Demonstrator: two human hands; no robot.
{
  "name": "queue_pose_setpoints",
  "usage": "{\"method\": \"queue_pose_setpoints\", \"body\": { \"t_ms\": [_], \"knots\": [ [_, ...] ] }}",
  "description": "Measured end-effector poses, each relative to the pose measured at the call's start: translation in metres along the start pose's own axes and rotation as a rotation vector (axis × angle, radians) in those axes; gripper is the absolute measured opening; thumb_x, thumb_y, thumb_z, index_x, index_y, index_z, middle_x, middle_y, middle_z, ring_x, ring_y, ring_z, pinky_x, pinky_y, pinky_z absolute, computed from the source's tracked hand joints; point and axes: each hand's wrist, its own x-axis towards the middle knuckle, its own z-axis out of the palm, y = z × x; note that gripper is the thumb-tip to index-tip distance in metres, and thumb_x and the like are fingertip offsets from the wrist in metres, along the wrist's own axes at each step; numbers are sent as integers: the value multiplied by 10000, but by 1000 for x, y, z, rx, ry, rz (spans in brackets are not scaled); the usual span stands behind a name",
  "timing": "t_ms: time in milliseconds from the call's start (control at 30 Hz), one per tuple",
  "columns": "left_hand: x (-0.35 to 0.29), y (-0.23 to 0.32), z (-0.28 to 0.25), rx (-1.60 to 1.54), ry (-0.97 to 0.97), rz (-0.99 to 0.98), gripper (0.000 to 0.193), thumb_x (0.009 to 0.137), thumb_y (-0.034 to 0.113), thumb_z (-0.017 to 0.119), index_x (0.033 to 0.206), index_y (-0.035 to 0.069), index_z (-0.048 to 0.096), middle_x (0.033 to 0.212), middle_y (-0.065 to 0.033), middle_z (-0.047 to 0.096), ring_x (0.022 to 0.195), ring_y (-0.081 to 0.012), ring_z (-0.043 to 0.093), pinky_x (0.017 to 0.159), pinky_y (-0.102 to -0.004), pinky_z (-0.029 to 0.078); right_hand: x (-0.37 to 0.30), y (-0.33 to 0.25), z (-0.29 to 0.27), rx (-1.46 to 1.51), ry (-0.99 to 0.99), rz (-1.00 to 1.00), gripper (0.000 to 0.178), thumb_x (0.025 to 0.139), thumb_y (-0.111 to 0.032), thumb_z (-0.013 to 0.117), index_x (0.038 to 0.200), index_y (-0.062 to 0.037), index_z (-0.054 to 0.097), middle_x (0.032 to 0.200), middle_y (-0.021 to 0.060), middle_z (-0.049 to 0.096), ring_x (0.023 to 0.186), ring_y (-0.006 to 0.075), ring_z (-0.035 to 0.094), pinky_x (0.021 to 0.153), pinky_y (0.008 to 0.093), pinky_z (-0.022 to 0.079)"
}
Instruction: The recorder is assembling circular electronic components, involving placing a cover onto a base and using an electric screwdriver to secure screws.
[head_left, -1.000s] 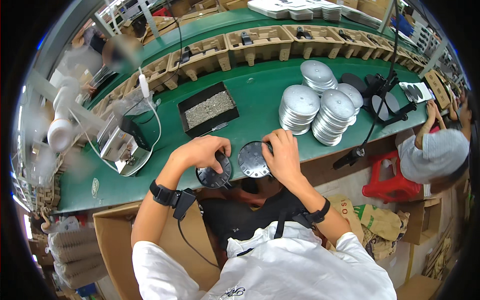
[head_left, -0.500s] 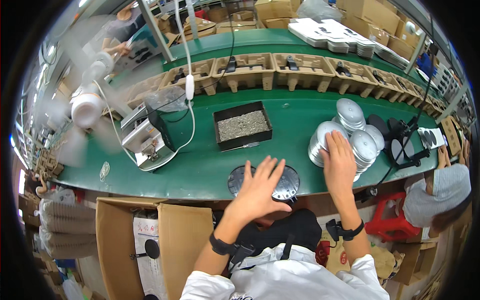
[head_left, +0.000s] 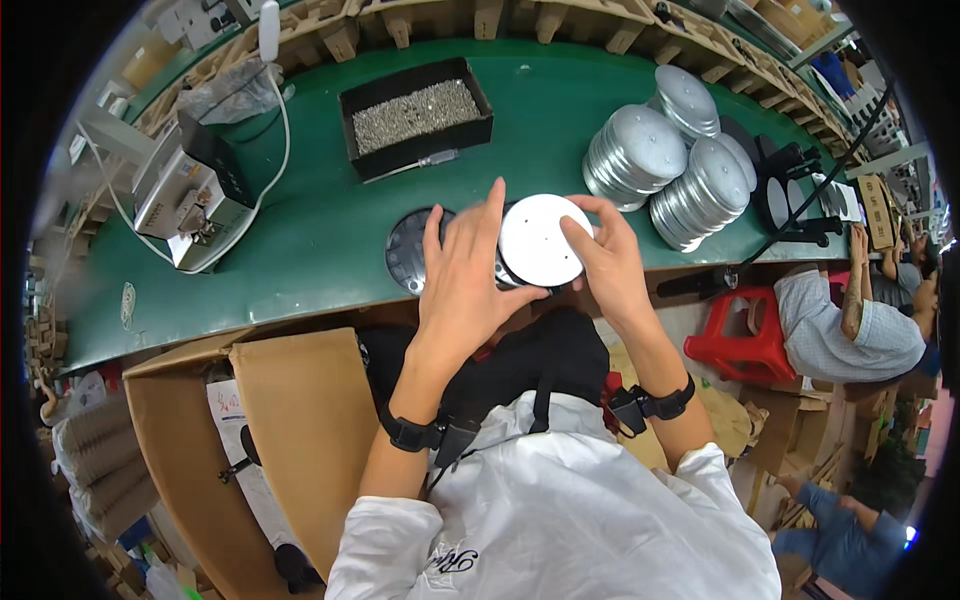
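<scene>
At the far left, a grey machine (head_left: 185, 195) with a white cable sits on the green bench (head_left: 300, 240). At its two o'clock stands a black tray of small metal parts (head_left: 415, 115). Nearer the bench edge lies a dark round disc (head_left: 408, 250), partly under the left hand (head_left: 462, 270). That hand and the right hand (head_left: 608, 262) are close together, clasping a white round plate (head_left: 543, 240) by its rim from either side. At the plate's two o'clock stand stacks of silver discs (head_left: 668, 160).
</scene>
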Motion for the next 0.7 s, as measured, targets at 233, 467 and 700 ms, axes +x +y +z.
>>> {"method": "queue_pose_setpoints", "body": {
  "t_ms": [233, 467, 700],
  "knots": [
    [-6, -14, 7, -24, 16, 2, 1121, 599, 265, 905, 1516, 29, 305, 1431, -176, 491, 1418, -346, 365, 1200, -518, 184, 10, -7, 8, -719, -81, -339, 404, 849, -202, 739, 1211, -41, 658, 1189, 144, 628, 939, 264, 629, 850, 385, 505],
    [-9, -31, 15, 10, 54, 46, 947, 611, 254, 898, 1392, -49, 459, 1345, -198, 520, 1369, -376, 404, 1186, -552, 223, -7, 30, 0, -1047, -316, -800, 528, 836, -228, 719, 1339, -122, 598, 1420, 122, 531, 1330, 314, 475, 1107, 468, 372],
    [-1, -31, 24, -34, 36, 61, 923, 624, 234, 887, 1391, -48, 457, 1306, -184, 534, 1339, -376, 440, 1178, -573, 227, -32, 49, 15, -1243, -164, -669, 595, 981, -476, 456, 1452, -114, 486, 1509, 136, 434, 1402, 333, 387, 1140, 551, 251]
  ]
}}
